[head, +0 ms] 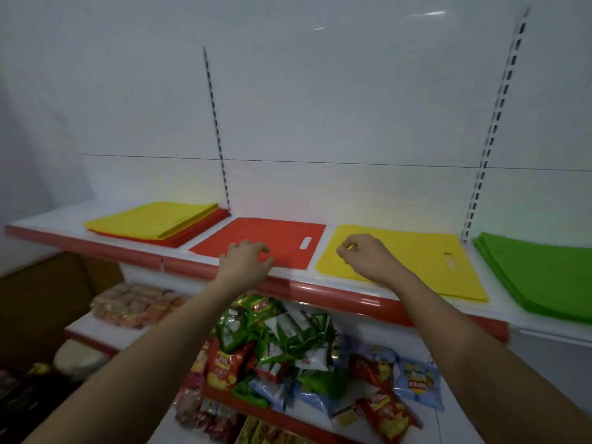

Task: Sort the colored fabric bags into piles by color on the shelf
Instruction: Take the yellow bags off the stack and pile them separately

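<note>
Red bag (266, 240) under left hand (245, 262) (fingers curled, grip unclear); right hand (365, 256) likewise, over yellow bag (416, 261).

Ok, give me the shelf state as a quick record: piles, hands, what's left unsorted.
unsorted stack: yellow bags over red ones, far left of shelf
red pile: red bag, flat, centre
yellow pile: yellow bag, flat, right of red
green pile: green bags, far right
left hand: over red bag's front edge, fingers curled, holding nothing
right hand: above yellow bag, fingers curled, holding nothing
shelf below: snack packets
</note>
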{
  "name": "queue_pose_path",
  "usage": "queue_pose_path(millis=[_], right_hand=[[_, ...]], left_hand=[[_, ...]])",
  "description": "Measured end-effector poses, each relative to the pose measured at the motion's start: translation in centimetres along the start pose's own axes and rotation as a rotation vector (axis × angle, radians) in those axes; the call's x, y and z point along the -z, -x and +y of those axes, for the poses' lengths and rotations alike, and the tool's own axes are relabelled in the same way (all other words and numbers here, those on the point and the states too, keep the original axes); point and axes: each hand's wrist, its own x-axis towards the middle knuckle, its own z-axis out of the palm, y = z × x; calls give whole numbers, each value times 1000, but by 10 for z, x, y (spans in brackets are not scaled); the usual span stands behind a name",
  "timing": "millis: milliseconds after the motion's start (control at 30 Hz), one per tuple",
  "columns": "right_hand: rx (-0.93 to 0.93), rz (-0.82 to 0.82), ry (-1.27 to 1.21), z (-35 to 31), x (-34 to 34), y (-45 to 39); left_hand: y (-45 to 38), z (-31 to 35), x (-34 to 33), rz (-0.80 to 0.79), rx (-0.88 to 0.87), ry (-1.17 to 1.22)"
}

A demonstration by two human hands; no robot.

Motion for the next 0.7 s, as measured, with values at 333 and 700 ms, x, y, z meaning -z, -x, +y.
queue_pose_path(millis=[333, 700], right_hand=[[255, -152, -5, -177, -110, -31], [389, -269, 115, -342, -260, -31]], left_hand=[[38, -149, 114, 123, 147, -60], [109, -344, 181, 139, 272, -24]])
